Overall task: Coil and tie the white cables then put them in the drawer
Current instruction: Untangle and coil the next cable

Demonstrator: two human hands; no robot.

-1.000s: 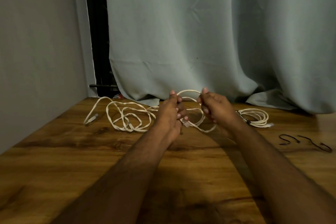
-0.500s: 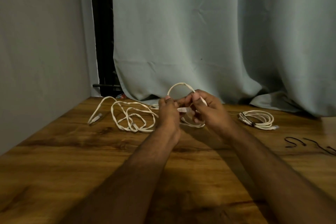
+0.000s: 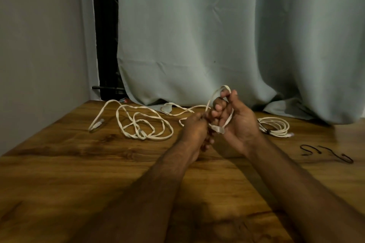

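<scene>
From the head camera I see a brown wooden table (image 3: 79, 173) with a gray-green curtain (image 3: 217, 35) hanging behind it. My right hand (image 3: 237, 124) is up off the table with its palm turned toward me. Its fingers are curled, and a small loop of the loose white cable (image 3: 146, 124) goes around them. The loop sticks up over my fingertips and comes down across my palm. A clear plug (image 3: 218, 129) at the end of this cable hangs at the bottom of my palm. My left hand (image 3: 194, 130) is just beside the right one, touching it. I see the back of it. Its fingers are curled in and seem to pinch the same cable where it runs off to the left, but the fingertips are hidden from me. The rest of the cable lies in a messy pile of loops on the table, to the left of my hands, with another plug at the far left end. A second white cable (image 3: 274, 126) is on the table to the right, near my right hand. It is already rolled in a neat ring. Farther right lie two thin black ties (image 3: 325, 152), well apart from my hands.
</scene>
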